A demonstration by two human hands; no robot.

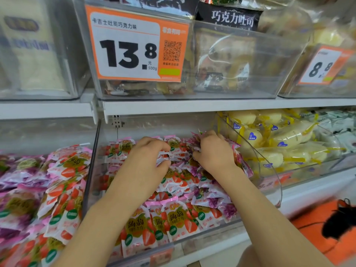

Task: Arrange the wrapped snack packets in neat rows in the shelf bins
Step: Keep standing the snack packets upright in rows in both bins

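Both bare hands reach into a clear plastic bin [90, 170] on the lower shelf, at about the centre of the view. The left hand [148, 160] lies knuckles-up over the packets, fingers curled down and pinching the white crimped edge of a strawberry packet [163, 158] just at its 3 o'clock side. The right hand [213, 151], just beside it at 3 o'clock, is closed around a bunch of purple packets [196, 140] whose frilled ends stick out past the knuckles toward 11 o'clock, with more wrapper showing along the 4 o'clock side of the wrist. The bin holds a loose heap of small wrapped snacks: strawberry-printed ones [179, 220] stand in a rough row along the front wall at 6 o'clock, and purple-printed ones [213, 199] lie mixed among them toward 4 o'clock. At 9 o'clock a neighbouring bin [48, 132] holds the same two kinds of packets piled without order. At 3 o'clock another clear bin [277, 180] contains yellow-wrapped buns [289, 135], pressed against its curved wall. On the upper shelf [192, 106], at 12 o'clock, a clear bin carries an orange price card [134, 45] reading 13.8, with dark-wrapped toast packs [229, 18] behind it; a second price card [323, 66] reading 8.8 sits at 2 o'clock. At 4 o'clock, low in the view, an orange surface with a black object [337, 220] on it is too blurred to identify.
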